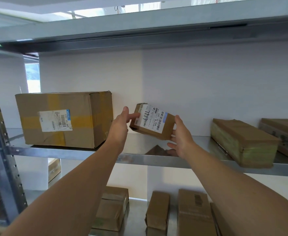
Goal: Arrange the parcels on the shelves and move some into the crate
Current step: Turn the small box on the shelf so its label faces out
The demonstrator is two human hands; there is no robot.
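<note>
The grey metal shelf (82, 153) carries a large brown cardboard box (78, 103) at 9 o'clock and brown taped parcels (242, 142) at 3 o'clock. Between them, the small white-labelled cardboard parcel (157, 123) hangs tilted just above the shelf. The right hand (180, 135) clasps its right end, and the left hand (121, 123) touches its left end with straight fingers. More brown parcels (158, 210) sit at 6 o'clock below.

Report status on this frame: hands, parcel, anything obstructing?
Left hand open, fingers touching small labelled parcel. Right hand holds its right end, parcel tilted over metal shelf. Large cardboard box close on left, not touching.
</note>
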